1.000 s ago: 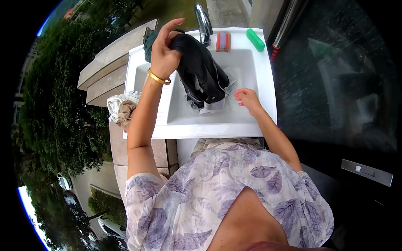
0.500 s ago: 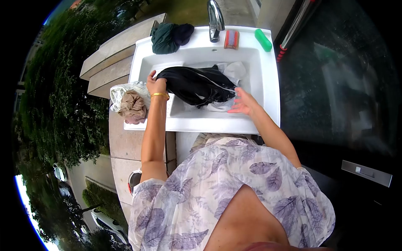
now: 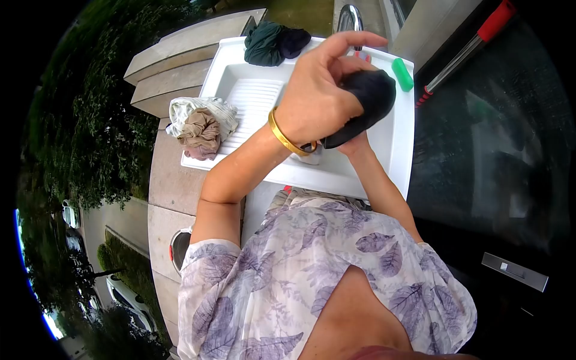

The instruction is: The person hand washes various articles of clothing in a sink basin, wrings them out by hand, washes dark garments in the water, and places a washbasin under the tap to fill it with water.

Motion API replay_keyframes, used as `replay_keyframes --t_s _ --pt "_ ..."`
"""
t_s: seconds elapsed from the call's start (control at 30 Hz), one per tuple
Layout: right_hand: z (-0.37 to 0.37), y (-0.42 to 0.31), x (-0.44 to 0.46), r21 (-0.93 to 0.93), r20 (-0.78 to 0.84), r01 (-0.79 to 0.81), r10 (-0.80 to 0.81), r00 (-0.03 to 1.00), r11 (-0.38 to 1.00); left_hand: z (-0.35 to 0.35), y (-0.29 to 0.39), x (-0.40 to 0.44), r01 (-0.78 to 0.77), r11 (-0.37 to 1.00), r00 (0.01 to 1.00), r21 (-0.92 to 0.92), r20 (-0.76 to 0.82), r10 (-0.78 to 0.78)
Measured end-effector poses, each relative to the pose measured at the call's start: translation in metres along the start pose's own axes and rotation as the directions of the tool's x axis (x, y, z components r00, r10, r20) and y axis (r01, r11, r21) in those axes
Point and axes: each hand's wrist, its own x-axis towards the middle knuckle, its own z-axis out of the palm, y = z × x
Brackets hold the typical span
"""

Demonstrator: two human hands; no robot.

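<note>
My left hand (image 3: 318,90) is raised high above the sink, near the camera, with its thumb and fingers closed on a bunched black garment (image 3: 369,99). The index finger sticks out over the cloth. Below the garment, my right hand (image 3: 355,144) shows only its wrist side, and its fingers are hidden behind the black cloth. Under both hands is the white sink (image 3: 399,135) with a ribbed washboard (image 3: 255,99) on its left side. My left hand and the garment cover most of the basin.
Dark green cloth (image 3: 263,45) and dark navy cloth (image 3: 294,42) lie on the back rim. White cloth (image 3: 189,111) and beige cloth (image 3: 201,129) sit at the left edge. A chrome faucet (image 3: 350,18), a partly covered reddish block (image 3: 363,56) and a green oblong (image 3: 402,74) are at the back.
The black garment has been lifted from the basin towards the camera. My left hand has moved up and right with it, and my right hand has gone behind the cloth.
</note>
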Motion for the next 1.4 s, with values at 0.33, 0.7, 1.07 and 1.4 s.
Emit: replay_keyframes --t_s 0.33,0.7,1.07,1.4 --pt "-0.055 0.032 0.043 -0.004 -0.064 0.251 -0.251 0.966 0.968 -0.018 0.007 -0.074 0.172 0.957 0.932 0.232 0.276 -0.234" --pt "-0.035 0.021 0.032 0.284 -0.440 0.297 -0.152 0.885 0.911 -0.246 -0.173 -0.035 0.236 0.941 0.732 -0.243 -0.592 -0.336" --pt "0.001 0.021 -0.005 0.294 -0.097 0.127 -0.103 0.990 0.947 -0.078 -0.324 -0.030 0.413 -0.112 0.776 -0.904 0.414 -0.477" --pt "-0.015 0.009 -0.014 -0.011 -0.236 -0.085 0.080 0.969 0.996 -0.125 -0.261 0.035 0.467 0.152 0.877 -0.871 0.435 -0.203"
